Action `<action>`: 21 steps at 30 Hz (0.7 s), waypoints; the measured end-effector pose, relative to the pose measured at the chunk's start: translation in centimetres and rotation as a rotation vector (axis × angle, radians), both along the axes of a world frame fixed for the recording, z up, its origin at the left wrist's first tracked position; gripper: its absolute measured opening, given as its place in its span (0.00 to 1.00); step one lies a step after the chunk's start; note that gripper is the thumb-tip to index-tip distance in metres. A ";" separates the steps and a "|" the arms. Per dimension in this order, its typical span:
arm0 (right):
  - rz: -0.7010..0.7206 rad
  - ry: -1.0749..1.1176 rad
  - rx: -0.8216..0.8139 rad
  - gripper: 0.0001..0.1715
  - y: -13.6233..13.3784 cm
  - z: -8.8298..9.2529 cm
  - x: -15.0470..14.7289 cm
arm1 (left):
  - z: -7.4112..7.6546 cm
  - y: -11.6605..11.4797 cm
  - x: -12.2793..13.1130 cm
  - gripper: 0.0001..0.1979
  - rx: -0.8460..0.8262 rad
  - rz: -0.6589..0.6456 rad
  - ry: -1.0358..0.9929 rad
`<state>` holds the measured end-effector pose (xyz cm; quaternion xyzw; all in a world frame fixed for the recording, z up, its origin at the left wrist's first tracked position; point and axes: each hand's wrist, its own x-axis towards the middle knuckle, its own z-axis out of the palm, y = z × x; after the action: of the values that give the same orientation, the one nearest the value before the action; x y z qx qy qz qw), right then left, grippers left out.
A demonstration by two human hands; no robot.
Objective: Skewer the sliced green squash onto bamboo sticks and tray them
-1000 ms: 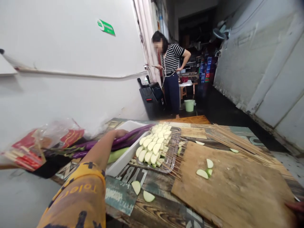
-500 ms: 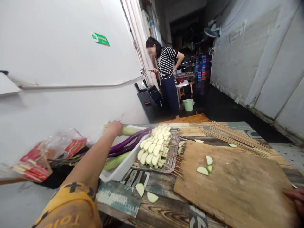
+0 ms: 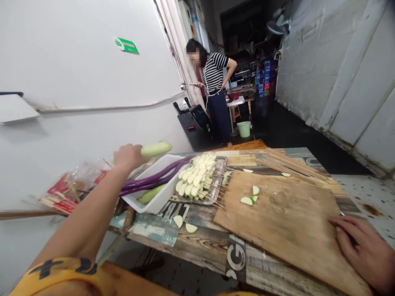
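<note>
My left hand (image 3: 128, 157) is closed around a pale green zucchini (image 3: 156, 149), held above a white tub (image 3: 166, 196). In the tub lie long purple eggplants (image 3: 157, 177) and another zucchini (image 3: 152, 194). My right hand (image 3: 367, 250) rests at the right edge of a wooden cutting board (image 3: 286, 222), fingers curled. Something dark shows between its thumb and fingers, with a sliver of metal just beyond the fingertips; its kind is hidden. A few zucchini slices (image 3: 246, 201) lie on the board. Skewered slices (image 3: 194, 176) are piled on a clear tray (image 3: 219, 170).
Loose bamboo skewers (image 3: 293, 166) spread along the table's far side. Two zucchini slices (image 3: 191, 228) lie near the front edge. Bags of packaged skewers (image 3: 66, 191) stand at the left by the wall. Beyond the table, a person (image 3: 214, 82) stands holding a phone.
My left hand has lifted the zucchini up and left out of the tub. The right hand has come further into view at the board's edge. The view has shifted slightly.
</note>
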<state>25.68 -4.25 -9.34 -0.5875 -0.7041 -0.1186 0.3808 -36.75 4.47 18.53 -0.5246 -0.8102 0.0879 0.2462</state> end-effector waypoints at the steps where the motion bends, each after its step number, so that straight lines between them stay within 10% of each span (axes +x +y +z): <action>1: 0.039 -0.027 -0.007 0.16 -0.3 0.4 -0.1 | -0.2 -0.5 1.3 0.28 -0.012 -0.022 -0.073; 12: 0.113 -0.087 -0.047 0.16 -1.6 1.6 -1.0 | -10.0 -5.0 23.3 0.27 -0.155 -0.497 -0.342; 21: 0.151 -0.107 -0.081 0.17 -2.2 2.4 -1.5 | -13.4 -3.8 30.4 0.27 -0.242 -0.471 -0.248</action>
<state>24.20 -6.41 -6.98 -0.5404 -0.7700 -0.0921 0.3264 -6.36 0.69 5.16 -0.7304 -0.6738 0.0596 0.0945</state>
